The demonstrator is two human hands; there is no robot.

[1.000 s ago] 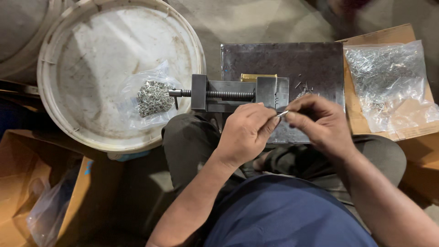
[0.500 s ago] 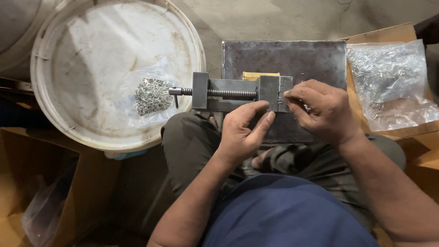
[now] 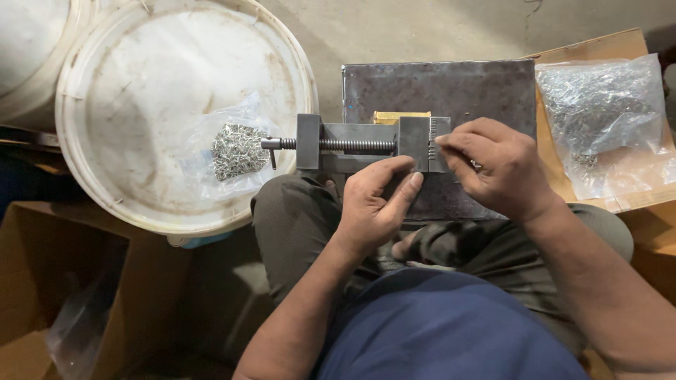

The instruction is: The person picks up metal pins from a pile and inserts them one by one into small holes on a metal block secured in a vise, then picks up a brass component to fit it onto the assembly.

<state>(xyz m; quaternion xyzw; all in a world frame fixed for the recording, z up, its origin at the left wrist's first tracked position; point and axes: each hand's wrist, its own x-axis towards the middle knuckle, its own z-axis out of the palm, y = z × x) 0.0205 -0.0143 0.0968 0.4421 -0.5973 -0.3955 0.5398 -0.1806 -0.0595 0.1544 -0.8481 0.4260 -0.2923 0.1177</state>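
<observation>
Vise [image 3: 366, 144]: small grey steel, threaded screw exposed, lying flat.

1 head view, straight down, close over lap and vise [image 3: 373, 144]

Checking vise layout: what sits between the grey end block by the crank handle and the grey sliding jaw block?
In the head view, a bare threaded steel screw spans that stretch above the vise's grey base rail.

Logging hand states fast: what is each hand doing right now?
Left hand: open, fingers resting against the vise.
Right hand: fingertips pinched at the vise jaw; whether it holds anything cannot be told.
</observation>
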